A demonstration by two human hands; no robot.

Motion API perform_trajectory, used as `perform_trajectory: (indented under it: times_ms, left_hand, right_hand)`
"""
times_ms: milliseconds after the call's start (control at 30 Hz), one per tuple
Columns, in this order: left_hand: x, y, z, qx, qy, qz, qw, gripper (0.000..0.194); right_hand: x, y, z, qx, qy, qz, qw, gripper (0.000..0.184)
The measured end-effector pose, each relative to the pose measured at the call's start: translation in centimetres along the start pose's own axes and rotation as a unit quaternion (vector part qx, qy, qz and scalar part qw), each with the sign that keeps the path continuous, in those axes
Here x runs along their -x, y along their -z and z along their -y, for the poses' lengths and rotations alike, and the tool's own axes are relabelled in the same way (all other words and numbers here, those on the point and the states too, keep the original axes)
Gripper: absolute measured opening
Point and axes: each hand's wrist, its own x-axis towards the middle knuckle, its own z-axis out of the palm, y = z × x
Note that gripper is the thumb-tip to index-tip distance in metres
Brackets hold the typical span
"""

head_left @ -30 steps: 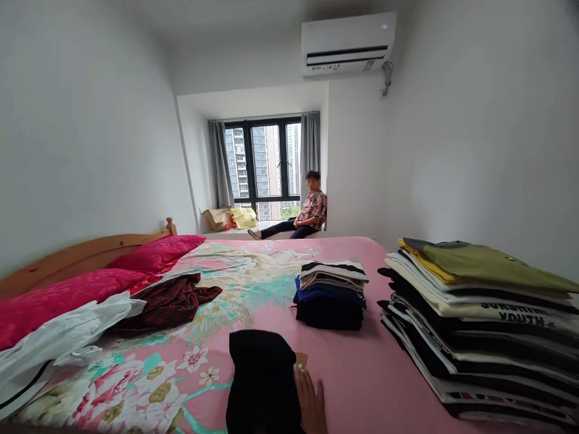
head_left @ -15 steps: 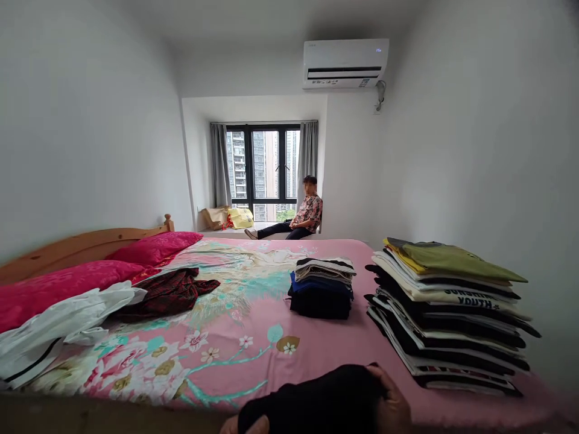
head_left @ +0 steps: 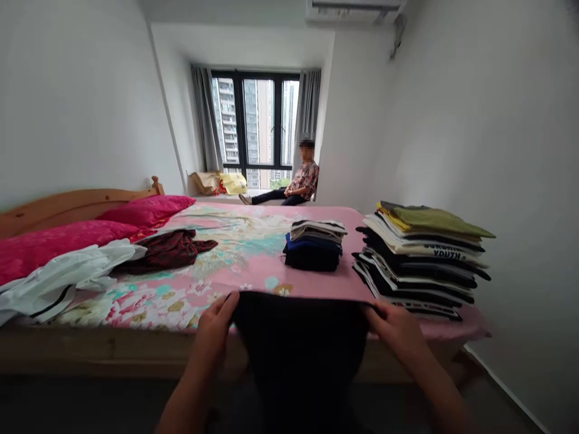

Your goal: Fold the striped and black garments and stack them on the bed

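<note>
A black garment (head_left: 303, 349) hangs stretched between my two hands in front of the bed's near edge; its lower end fades into shadow, and its exact kind cannot be made out. My left hand (head_left: 217, 322) pinches its upper left corner. At the upper right corner, my right hand (head_left: 391, 322) is closed on the cloth between thumb and fingers. Beyond the garment, a small stack of folded clothes (head_left: 314, 246) lies on the bed. To its right rises a taller stack of folded shirts (head_left: 420, 262), with an olive one on top.
On the bed (head_left: 253, 274), a crumpled white garment (head_left: 81, 268) and a dark red plaid garment (head_left: 169, 250) lie to the left, near pink pillows (head_left: 147, 210). A person (head_left: 302, 181) sits on the window ledge beside paper bags (head_left: 205, 182). A wall stands at right.
The black garment went from bunched up to spread wide and hanging, with my hands now farther apart on its top corners. The view has tilted downward.
</note>
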Motion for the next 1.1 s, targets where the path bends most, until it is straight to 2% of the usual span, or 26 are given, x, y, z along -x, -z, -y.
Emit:
perform_trajectory:
  times_ms: [67, 133, 267, 333, 400, 467, 567, 633, 733, 767, 833, 1000, 1100]
  left_hand:
    - [-1.1, -0.4, 2.2, -0.012, -0.012, -0.006, 1.0, 0.049]
    - [-1.3, 0.1, 5.3, -0.041, -0.014, -0.013, 0.999, 0.056]
    - [0.4, 2.6, 11.3, -0.07, 0.079, -0.023, 0.994, 0.061]
    - [1.4, 3.7, 13.3, -0.079, 0.118, -0.019, 0.99, 0.062]
    - [2.3, 4.0, 14.4, -0.095, 0.132, 0.011, 0.987, 0.06]
    - [3.3, 3.4, 14.7, -0.124, 0.138, 0.083, 0.979, 0.054]
    - [5.5, 1.1, 14.2, -0.19, 0.115, 0.241, 0.945, 0.036]
    - [7.1, -0.6, 13.7, -0.245, 0.055, 0.332, 0.909, 0.029]
    - [8.8, -2.2, 13.5, -0.347, -0.046, 0.418, 0.839, 0.039]
    - [9.0, -2.4, 13.6, -0.381, -0.066, 0.434, 0.814, 0.037]
    - [9.1, -2.4, 13.7, -0.429, -0.077, 0.447, 0.781, 0.018]
    - [8.6, -1.3, 13.4, -0.446, -0.095, 0.458, 0.763, 0.015]
    - [8.9, -1.2, 13.3, -0.454, -0.122, 0.478, 0.742, 0.023]
  right_hand:
    - [-0.4, -1.5, -0.5, 0.021, -0.039, -0.032, 0.999, 0.046]
    - [0.1, -3.4, -1.7, -0.002, -0.062, -0.03, 0.998, 0.05]
    - [3.7, -7.6, -5.3, -0.06, -0.086, 0.069, 0.992, 0.041]
    - [6.0, -9.4, -6.8, -0.062, -0.11, 0.119, 0.985, 0.038]
    - [7.8, -10.9, -8.0, -0.061, -0.126, 0.144, 0.98, 0.037]
    - [9.1, -12.0, -8.5, -0.06, -0.123, 0.147, 0.98, 0.037]
    - [9.9, -12.9, -8.2, -0.054, -0.098, 0.136, 0.984, 0.037]
    - [10.0, -13.0, -7.8, -0.04, -0.095, 0.127, 0.986, 0.041]
    - [10.1, -12.9, -7.7, -0.039, -0.127, 0.135, 0.982, 0.056]
    - [10.2, -12.8, -7.9, -0.049, -0.141, 0.135, 0.98, 0.06]
    - [10.4, -12.7, -8.6, -0.078, -0.152, 0.115, 0.979, 0.061]
    - [11.4, -11.8, -9.6, -0.136, -0.116, 0.048, 0.983, 0.041]
    - [12.6, -10.5, -7.6, -0.146, -0.089, 0.087, 0.981, 0.028]
